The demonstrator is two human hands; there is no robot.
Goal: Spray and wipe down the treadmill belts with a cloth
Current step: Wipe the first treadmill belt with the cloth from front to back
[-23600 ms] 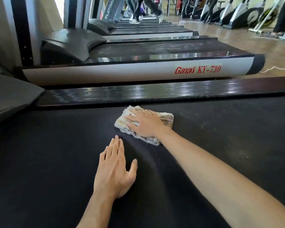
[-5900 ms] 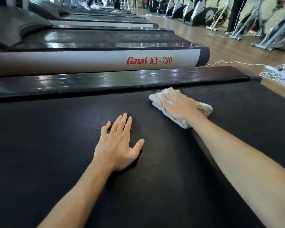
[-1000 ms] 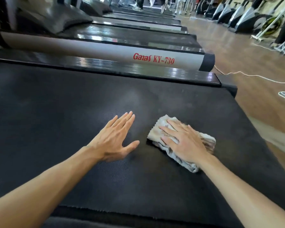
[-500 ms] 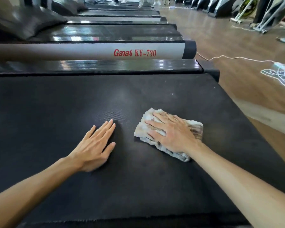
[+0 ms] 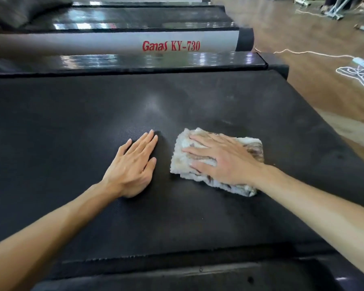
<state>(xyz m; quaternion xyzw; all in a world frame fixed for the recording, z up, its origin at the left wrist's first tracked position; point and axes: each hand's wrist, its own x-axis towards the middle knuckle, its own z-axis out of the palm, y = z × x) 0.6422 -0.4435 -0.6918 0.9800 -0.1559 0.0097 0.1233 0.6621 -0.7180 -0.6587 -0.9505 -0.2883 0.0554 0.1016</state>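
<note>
From my feed, nearest me ran the black textured belt (image 5: 76, 114), matte and finely ribbed, its frayed edge at the bottom. On it I saw the left hand (image 5: 132, 166) lying flat, fingers straight and together, palm down, grasping nothing. Just right of that hand, apart from it, sat the folded cloth (image 5: 184, 162), pale, nubby and stained, a rough rectangle. The right hand (image 5: 221, 162) pressed on it, fingers spread and straight. Beyond the belt ran a glossy black side rail (image 5: 156, 60), then the neighbouring treadmill's silver frame (image 5: 93, 44) with red lettering. Right of the belt, white cables (image 5: 357, 72) lay on the wooden floor (image 5: 315, 85).
</note>
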